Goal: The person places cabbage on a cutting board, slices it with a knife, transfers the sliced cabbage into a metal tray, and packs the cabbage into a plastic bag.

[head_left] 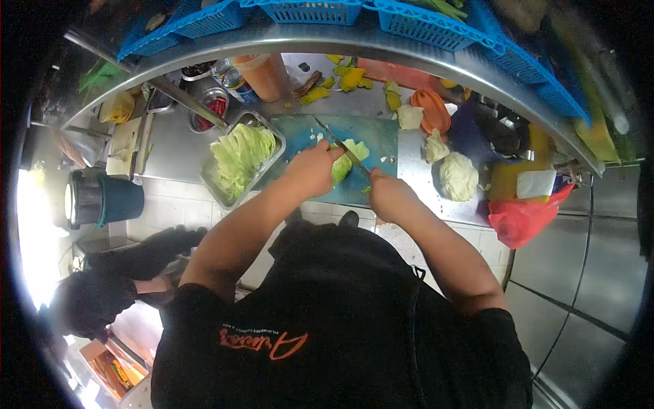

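Observation:
A knife (346,151) lies angled across green leaf pieces (354,148) on the blue-green cutting board (380,135). My right hand (393,196) is closed round its handle at the board's near right edge. My left hand (313,169) is closed on the leaves, with its fingertips close to the blade. Small cut bits lie beyond the fingers. Left of the board stands a metal tray (274,155) holding pale green cabbage leaves (238,155). A whole cabbage (458,177) sits to the right of the board.
Blue baskets (310,12) line a shelf above the counter. An orange container (263,76), a bowl of red peppers (216,105), an orange lid (430,110) and a dark blue container (477,129) surround the board. A red bag (528,218) hangs at right. Another person (95,293) is at lower left.

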The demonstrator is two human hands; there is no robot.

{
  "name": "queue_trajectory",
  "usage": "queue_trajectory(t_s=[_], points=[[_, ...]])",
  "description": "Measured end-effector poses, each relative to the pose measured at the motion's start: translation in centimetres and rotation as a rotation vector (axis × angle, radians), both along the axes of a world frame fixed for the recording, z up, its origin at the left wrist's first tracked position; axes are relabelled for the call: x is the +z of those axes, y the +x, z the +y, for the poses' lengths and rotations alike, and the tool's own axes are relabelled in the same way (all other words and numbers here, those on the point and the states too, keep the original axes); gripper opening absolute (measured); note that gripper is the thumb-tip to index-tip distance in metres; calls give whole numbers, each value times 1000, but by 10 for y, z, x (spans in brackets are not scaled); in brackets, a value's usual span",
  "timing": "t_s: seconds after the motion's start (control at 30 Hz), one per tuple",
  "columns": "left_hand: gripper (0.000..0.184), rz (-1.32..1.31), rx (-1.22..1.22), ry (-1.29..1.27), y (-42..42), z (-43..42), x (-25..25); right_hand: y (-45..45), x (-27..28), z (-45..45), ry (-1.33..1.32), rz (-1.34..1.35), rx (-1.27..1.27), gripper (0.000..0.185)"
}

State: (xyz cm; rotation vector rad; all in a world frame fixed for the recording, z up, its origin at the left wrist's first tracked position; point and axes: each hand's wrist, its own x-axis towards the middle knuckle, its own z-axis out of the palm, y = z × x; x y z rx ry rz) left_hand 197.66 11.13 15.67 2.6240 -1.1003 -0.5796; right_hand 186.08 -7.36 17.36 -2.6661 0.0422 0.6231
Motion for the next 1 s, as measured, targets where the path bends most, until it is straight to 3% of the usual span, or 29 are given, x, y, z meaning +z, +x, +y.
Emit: queue_trajectory(t_s=[0.03,0.1,0.17,0.2,0.23,0.27,0.33,0.4,0.5,0.7,0.77,1.0], points=[[61,-17,14,-14,-2,5,-3,-6,8,-1,26,-4,-8,33],[61,-45,-21,-68,-3,7,-10,-17,-78,-11,-11,-216,233,34],[61,-108,-47,-111,-5,6,-12,-12,-58,6,23,-80,77,30],[57,-70,-57,-122,-6,5,-6,-9,-74,4,-29,-152,234,29],[57,-30,-61,-126,-9,1,8,-2,-78,11,152,-53,-126,34],[60,-52,-58,-98,-5,5,-4,3,-103,12,200,-88,-180,40],[63,-428,-135,-24,-24,11,9,-6,-45,5,244,7,-210,43],[64,-341,-122,-37,-29,22,12,-13,-44,2,190,0,-180,43],[64,-159,-97,-56,-20,18,6,-3,-85,9,183,-26,-222,44],[63,-83,-159,-107,2,20,-7,-21,-18,4,33,-98,-95,41],[62,-54,-142,-51,1,16,0,-18,19,11,28,37,-146,37],[70,10,-170,122,7,15,6,0,-72,45,-92,-113,-205,25]])
